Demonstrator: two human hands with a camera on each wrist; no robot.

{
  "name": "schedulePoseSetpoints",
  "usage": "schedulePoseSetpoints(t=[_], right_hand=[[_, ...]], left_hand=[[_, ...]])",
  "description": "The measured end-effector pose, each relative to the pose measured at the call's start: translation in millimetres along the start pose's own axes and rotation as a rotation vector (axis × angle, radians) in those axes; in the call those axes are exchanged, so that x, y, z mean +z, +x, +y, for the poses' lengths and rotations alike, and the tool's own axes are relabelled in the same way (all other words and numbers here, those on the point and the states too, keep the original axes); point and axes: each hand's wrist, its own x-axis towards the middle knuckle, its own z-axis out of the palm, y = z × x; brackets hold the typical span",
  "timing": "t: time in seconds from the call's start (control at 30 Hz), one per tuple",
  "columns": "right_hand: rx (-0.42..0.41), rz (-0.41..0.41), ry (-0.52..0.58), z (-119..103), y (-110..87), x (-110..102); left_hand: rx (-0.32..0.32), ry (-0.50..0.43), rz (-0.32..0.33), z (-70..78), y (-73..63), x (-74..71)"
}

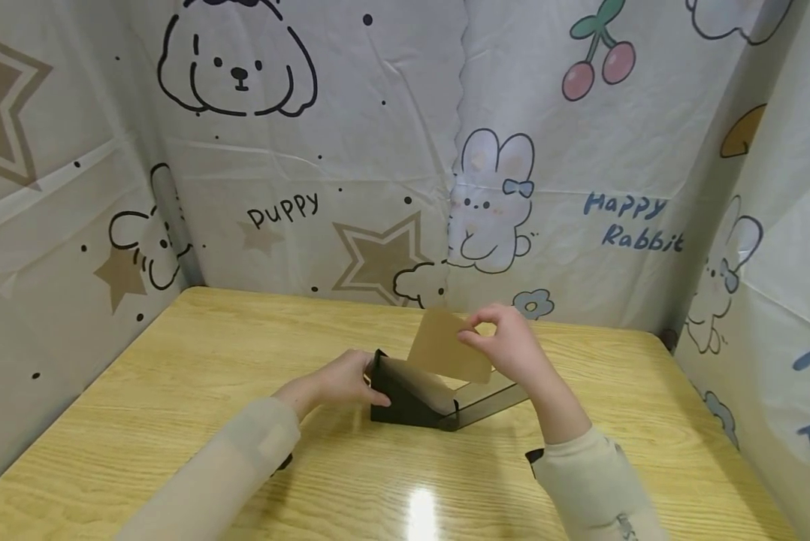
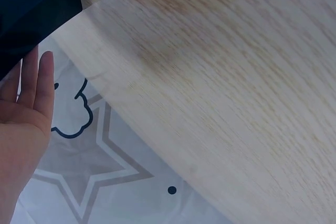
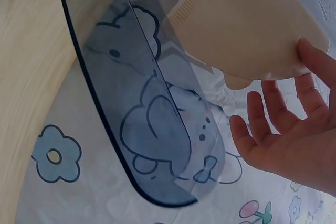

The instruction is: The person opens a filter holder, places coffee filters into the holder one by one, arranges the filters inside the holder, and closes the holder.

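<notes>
– Hands both occupied?

– Yes. Left hand [image 1: 346, 379] clasped round the left end of the box [image 1: 405, 402], thumb on the near side, fingers beyond. Right hand [image 1: 509, 346] pinching the filter [image 1: 445, 352] between thumb and forefinger, other fingers loosely spread in the right wrist view.

– And the filter, where exactly?

– Held up over the box, tilted, beside the swung-open lid [image 1: 493, 403]. Touching the rim or just clear of it? Can't tell from the head view.

– Most likely trouble?

– Creasing, probably. Thin-looking paper, pinched near one edge only, so apt to bend or catch on the rim. Likely cause: a poor angle or a hurried move downward.

– Any chance of a drop?

– Some. Just a thumb-and-finger pinch, with no support at the far corner. Too light a squeeze, and perhaps down to the table [image 1: 175, 391]; too hard, and perhaps a dent in the paper.

– What about the lid?

– Open, reaching out to the right, partly hidden behind the right wrist in the head view. Hard to judge the gap, but seemingly exposed to a knock, with a jolt passed on to the box.

– And a slide of the box?

– Possible after any slackening on the left, especially on so smooth-looking a table. Best kept firm there.
</notes>
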Motion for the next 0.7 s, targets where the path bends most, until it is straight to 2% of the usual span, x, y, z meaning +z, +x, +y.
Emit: schedulePoseSetpoints(t=[0.6,0.7], right_hand=[[-0.084,-0.016,0.012,-0.3,3.7,41.3],[-0.068,-0.02,0.015,1.5,3.7,48.3]], left_hand=[[-0.017,-0.017,0.013,-1.1,-1.3,1.9],[-0.017,-0.02,0.013,-0.9,-0.9,2.0]])
